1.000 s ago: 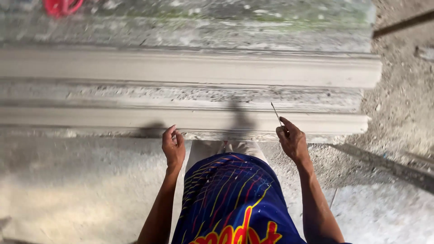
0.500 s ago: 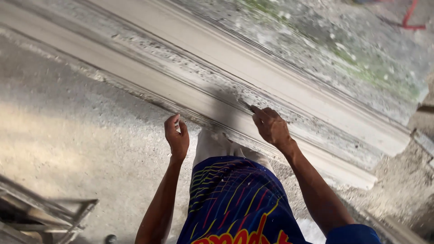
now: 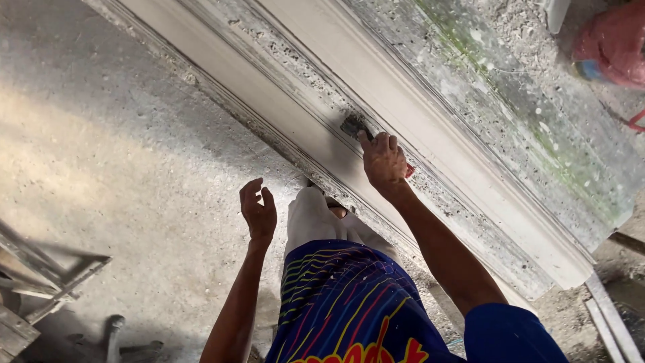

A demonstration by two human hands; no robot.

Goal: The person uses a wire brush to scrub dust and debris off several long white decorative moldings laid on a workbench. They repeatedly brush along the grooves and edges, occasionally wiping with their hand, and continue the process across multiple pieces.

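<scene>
Our right hand [image 3: 384, 160] grips the brush [image 3: 354, 126] on the moulding [image 3: 282, 101]; we should stroke evenly; left hand [image 3: 259, 212] half-open, empty.

My shorts [image 3: 349, 302] are dark blue, streaked with red, yellow and pale blue lines. My sleeve [image 3: 510, 333] on the right is plain blue. The moulding [image 3: 282, 101] ahead is pale grey-white, the far slab [image 3: 510, 114] grey with green stains. A red bag [image 3: 615, 40] lies far right.
</scene>
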